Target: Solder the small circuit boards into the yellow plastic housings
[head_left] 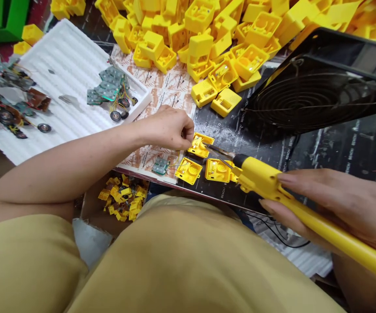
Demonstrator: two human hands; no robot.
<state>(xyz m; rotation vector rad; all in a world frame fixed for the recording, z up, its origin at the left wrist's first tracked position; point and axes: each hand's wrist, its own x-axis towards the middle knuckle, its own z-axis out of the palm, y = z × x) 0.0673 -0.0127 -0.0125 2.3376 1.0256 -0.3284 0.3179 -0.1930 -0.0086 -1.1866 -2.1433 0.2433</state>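
My right hand (pixel 334 204) grips a yellow soldering gun (pixel 266 178). Its dark tip reaches a small yellow plastic housing (pixel 199 144) on the bench. At that housing's left edge is my left hand (pixel 171 128), fingers pinched together; whatever they hold is hidden. Just below lies a second yellow housing (pixel 188 171), with thin wires running left to a green circuit board (pixel 161 165). A third open housing (pixel 218 169) sits to its right, partly behind the gun's front end.
Many yellow housings (pixel 201 48) are heaped at the back. A black fan (pixel 314 87) stands at right. On the left, a white foam tray (pixel 73 56) bears circuit boards with wired round speakers. Below the bench edge, a box holds more yellow parts (pixel 124 198).
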